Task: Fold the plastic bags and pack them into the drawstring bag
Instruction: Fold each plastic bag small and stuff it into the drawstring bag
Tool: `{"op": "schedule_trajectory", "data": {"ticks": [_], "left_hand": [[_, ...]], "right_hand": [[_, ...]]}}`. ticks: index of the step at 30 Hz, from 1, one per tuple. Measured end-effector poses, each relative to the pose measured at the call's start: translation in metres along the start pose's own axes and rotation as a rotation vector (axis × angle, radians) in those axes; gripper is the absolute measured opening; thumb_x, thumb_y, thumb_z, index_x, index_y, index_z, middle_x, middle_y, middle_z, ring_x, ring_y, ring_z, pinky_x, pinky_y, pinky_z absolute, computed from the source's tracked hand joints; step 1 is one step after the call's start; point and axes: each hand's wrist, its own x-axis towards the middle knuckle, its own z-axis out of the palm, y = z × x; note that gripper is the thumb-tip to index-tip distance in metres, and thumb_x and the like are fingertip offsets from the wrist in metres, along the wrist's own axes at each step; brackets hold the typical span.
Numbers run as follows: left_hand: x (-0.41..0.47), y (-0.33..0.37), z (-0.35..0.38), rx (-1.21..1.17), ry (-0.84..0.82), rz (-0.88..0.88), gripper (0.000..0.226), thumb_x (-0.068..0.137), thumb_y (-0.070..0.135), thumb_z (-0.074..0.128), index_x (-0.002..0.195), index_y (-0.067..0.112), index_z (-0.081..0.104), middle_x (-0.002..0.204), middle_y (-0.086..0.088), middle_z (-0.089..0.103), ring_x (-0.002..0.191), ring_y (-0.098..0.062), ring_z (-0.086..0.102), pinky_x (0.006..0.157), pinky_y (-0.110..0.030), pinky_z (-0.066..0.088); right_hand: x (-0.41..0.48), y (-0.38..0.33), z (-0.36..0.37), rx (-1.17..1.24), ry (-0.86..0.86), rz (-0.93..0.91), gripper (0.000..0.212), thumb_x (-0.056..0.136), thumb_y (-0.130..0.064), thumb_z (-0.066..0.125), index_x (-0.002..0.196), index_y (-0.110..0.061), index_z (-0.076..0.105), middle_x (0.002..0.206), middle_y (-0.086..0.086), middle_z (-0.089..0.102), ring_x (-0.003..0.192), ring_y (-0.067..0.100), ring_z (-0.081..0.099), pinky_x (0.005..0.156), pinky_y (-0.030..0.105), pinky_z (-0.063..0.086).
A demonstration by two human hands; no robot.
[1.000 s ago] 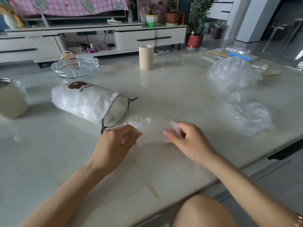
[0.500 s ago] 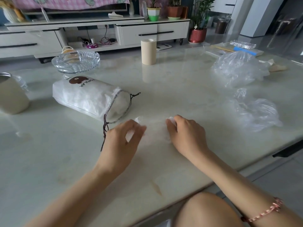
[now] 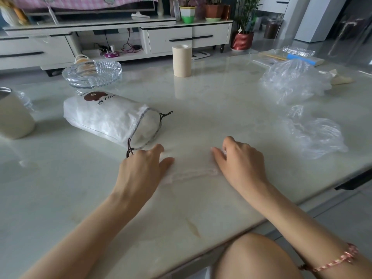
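A clear plastic bag (image 3: 192, 168) lies flattened on the marble table (image 3: 80, 198) between my hands. My left hand (image 3: 143, 170) presses its left end with fingers spread. My right hand (image 3: 239, 160) presses its right end, fingertips curled on a bit of plastic. A white drawstring bag (image 3: 104, 115) with a brown bear print lies on its side just beyond my left hand, its mouth open toward me and its dark cord (image 3: 129, 148) trailing by my fingers. Two crumpled clear bags lie at the right, one near (image 3: 314, 133) and one farther back (image 3: 291, 79).
A glass ashtray (image 3: 92, 72) stands behind the drawstring bag, a beige cup (image 3: 14, 115) at the far left, and a beige cylinder (image 3: 181, 60) at the back middle. Papers and a blue item (image 3: 289, 58) lie at the back right. My knee (image 3: 255, 258) shows below the table's front edge.
The plastic bag was held bunched up between my hands above the table; both hands have lowered it and spread apart, pressing it flat.
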Motion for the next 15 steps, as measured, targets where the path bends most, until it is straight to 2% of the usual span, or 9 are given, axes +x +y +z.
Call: {"op": "schedule_trajectory", "data": {"ticks": [2, 4, 6, 8, 10, 11, 13, 15], "left_hand": [[-0.002, 0.0, 0.006, 0.03, 0.051, 0.17, 0.021, 0.087, 0.029, 0.064, 0.086, 0.008, 0.059, 0.067, -0.01, 0.062, 0.06, -0.036, 0.062, 0.046, -0.033, 0.041], [-0.004, 0.0, 0.013, 0.046, 0.1, 0.243, 0.023, 0.083, 0.022, 0.069, 0.071, 0.007, 0.056, 0.067, -0.009, 0.056, 0.054, -0.033, 0.059, 0.039, -0.032, 0.04], [-0.001, -0.004, 0.018, 0.052, 0.121, 0.271, 0.029, 0.086, 0.03, 0.059, 0.068, 0.007, 0.057, 0.073, -0.01, 0.055, 0.062, -0.033, 0.058, 0.047, -0.035, 0.044], [0.0, -0.006, 0.017, -0.045, 0.119, 0.291, 0.035, 0.088, 0.035, 0.047, 0.069, 0.007, 0.056, 0.078, -0.009, 0.054, 0.065, -0.031, 0.055, 0.056, -0.033, 0.044], [0.001, 0.0, 0.013, -0.277, 0.101, 0.253, 0.029, 0.091, 0.031, 0.054, 0.071, 0.01, 0.052, 0.073, 0.001, 0.05, 0.061, -0.015, 0.049, 0.056, -0.025, 0.038], [0.0, 0.001, 0.01, -0.406, 0.088, 0.182, 0.028, 0.09, 0.027, 0.06, 0.07, 0.012, 0.048, 0.064, 0.008, 0.046, 0.056, -0.007, 0.042, 0.054, -0.02, 0.034], [0.003, 0.004, 0.006, -0.609, 0.03, 0.046, 0.031, 0.085, 0.02, 0.067, 0.067, 0.017, 0.041, 0.047, 0.011, 0.038, 0.045, -0.005, 0.035, 0.046, -0.013, 0.028], [0.005, 0.006, 0.004, -0.775, -0.077, -0.014, 0.034, 0.081, 0.015, 0.071, 0.065, 0.018, 0.04, 0.043, 0.014, 0.042, 0.041, -0.004, 0.033, 0.043, -0.011, 0.026]], "right_hand": [[0.001, 0.005, 0.003, -0.008, 0.074, -0.023, 0.025, 0.092, -0.035, 0.051, 0.094, -0.01, 0.053, 0.093, 0.012, 0.063, 0.092, 0.033, 0.06, 0.065, 0.033, 0.041], [0.001, 0.017, 0.008, -0.002, 0.166, -0.048, 0.022, 0.082, -0.024, 0.067, 0.083, -0.005, 0.057, 0.078, 0.018, 0.061, 0.078, 0.037, 0.061, 0.057, 0.036, 0.046], [0.0, 0.03, 0.009, -0.025, 0.225, -0.042, 0.02, 0.073, -0.012, 0.074, 0.073, -0.003, 0.057, 0.069, 0.02, 0.057, 0.066, 0.039, 0.059, 0.05, 0.036, 0.047], [0.003, 0.043, 0.008, -0.039, 0.221, -0.07, 0.013, 0.073, 0.0, 0.071, 0.073, -0.001, 0.058, 0.07, 0.022, 0.055, 0.065, 0.04, 0.058, 0.05, 0.038, 0.047], [0.011, 0.054, 0.001, 0.079, 0.138, -0.083, 0.007, 0.079, 0.005, 0.062, 0.083, -0.001, 0.061, 0.081, 0.022, 0.058, 0.075, 0.038, 0.058, 0.064, 0.039, 0.048], [0.018, 0.053, -0.006, 0.208, 0.063, -0.075, 0.012, 0.082, 0.004, 0.058, 0.091, -0.003, 0.062, 0.088, 0.019, 0.06, 0.078, 0.033, 0.058, 0.072, 0.034, 0.048], [0.03, 0.039, -0.027, 0.558, -0.122, -0.034, 0.021, 0.084, 0.001, 0.061, 0.101, -0.011, 0.059, 0.098, 0.012, 0.063, 0.079, 0.016, 0.057, 0.075, 0.013, 0.043], [0.038, 0.014, -0.05, 0.873, -0.319, -0.061, 0.036, 0.079, -0.003, 0.07, 0.109, -0.015, 0.055, 0.109, 0.006, 0.064, 0.091, 0.013, 0.06, 0.082, 0.01, 0.044]]}}
